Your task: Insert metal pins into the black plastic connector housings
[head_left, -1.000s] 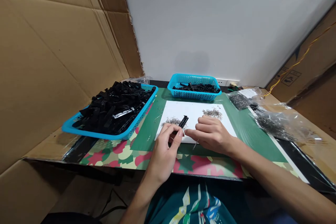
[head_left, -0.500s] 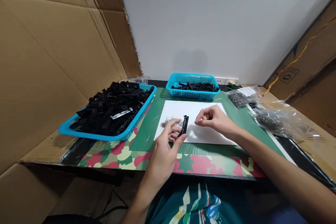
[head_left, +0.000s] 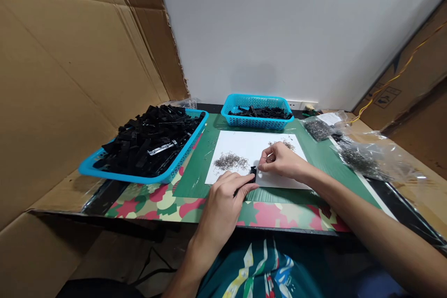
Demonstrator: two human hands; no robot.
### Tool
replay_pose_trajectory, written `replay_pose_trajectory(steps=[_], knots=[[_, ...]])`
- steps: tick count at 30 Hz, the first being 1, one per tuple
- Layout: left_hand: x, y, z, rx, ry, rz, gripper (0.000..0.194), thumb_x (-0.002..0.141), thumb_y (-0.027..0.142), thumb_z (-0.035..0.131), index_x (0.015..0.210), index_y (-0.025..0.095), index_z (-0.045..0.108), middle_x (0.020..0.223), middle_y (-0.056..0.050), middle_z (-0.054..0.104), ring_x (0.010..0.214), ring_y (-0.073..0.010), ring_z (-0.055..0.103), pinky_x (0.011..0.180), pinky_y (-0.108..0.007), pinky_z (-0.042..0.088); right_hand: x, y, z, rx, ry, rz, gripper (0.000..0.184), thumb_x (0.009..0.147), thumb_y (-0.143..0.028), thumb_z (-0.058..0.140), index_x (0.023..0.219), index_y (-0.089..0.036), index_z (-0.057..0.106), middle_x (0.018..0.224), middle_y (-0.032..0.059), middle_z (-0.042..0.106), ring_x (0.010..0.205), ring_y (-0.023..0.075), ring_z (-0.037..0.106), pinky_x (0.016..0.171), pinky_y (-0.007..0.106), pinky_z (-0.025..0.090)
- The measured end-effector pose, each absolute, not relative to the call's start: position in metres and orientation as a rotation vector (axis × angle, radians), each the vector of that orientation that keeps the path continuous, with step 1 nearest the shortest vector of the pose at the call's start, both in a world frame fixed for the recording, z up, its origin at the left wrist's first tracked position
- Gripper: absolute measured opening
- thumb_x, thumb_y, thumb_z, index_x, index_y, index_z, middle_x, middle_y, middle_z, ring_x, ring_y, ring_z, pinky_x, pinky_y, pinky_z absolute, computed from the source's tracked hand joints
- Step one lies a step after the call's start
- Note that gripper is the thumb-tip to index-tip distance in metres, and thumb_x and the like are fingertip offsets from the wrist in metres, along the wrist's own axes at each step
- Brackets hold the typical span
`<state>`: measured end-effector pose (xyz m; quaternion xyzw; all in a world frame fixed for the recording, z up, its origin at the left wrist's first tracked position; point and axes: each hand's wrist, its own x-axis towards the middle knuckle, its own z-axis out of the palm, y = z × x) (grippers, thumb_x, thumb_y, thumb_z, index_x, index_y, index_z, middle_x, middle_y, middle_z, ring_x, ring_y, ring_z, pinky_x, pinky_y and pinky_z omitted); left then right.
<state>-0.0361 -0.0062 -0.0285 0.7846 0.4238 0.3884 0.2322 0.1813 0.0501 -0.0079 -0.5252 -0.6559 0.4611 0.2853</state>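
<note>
My left hand [head_left: 225,195] is closed on a narrow black plastic part [head_left: 253,174], low over the front of a white sheet [head_left: 240,138]. Much of the part is hidden by my fingers. Close to its upper end, my right hand [head_left: 277,160] pinches with thumb and forefinger; a tiny thin metal piece seems to show at the fingertips, too small to name surely. Left of the part lies a pile of small metal pieces [head_left: 230,161], perhaps springs. A second such pile [head_left: 288,144] sits behind my right hand.
A blue basket [head_left: 139,178] heaped with black parts stands at the left. Another blue basket [head_left: 258,123] with black parts is at the back. Plastic bags of small metal pieces [head_left: 317,128] lie at the right. Cardboard [head_left: 70,56] walls the left side.
My left hand has turned over and lowered the black part toward the sheet, slightly right. My right hand stays pinched and is now right beside the part's upper end.
</note>
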Motion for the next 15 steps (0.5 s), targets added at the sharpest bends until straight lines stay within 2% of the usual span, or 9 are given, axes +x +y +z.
replay_pose_trajectory(steps=[9, 15], knots=[[-0.0359, -0.0042, -0.0274, 2.086, 1.145, 1.04, 0.021, 0.098, 0.016, 0.065, 0.11, 0.022, 0.082, 0.094, -0.005, 0.079, 0.087, -0.0215, 0.073, 0.078, -0.034, 0.058, 0.1785, 0.053, -0.0121, -1.393, -1.863, 1.13, 0.005, 0.068, -0.015, 0.068, 0.065, -0.016, 0.072, 0.06, 0.0018, 0.067, 0.057, 0.0127, 0.053, 0.053, 0.025, 0.036], [-0.0369, -0.0037, -0.0272, 2.005, 1.167, 1.022, 0.024, 0.096, 0.016, 0.064, 0.11, 0.021, 0.083, 0.093, -0.006, 0.079, 0.083, -0.0216, 0.074, 0.074, -0.033, 0.058, 0.1745, 0.0478, -0.0101, -1.355, -1.953, 0.935, 0.01, 0.074, -0.016, 0.069, 0.065, -0.015, 0.073, 0.061, 0.0038, 0.069, 0.057, 0.0129, 0.054, 0.053, 0.025, 0.036]])
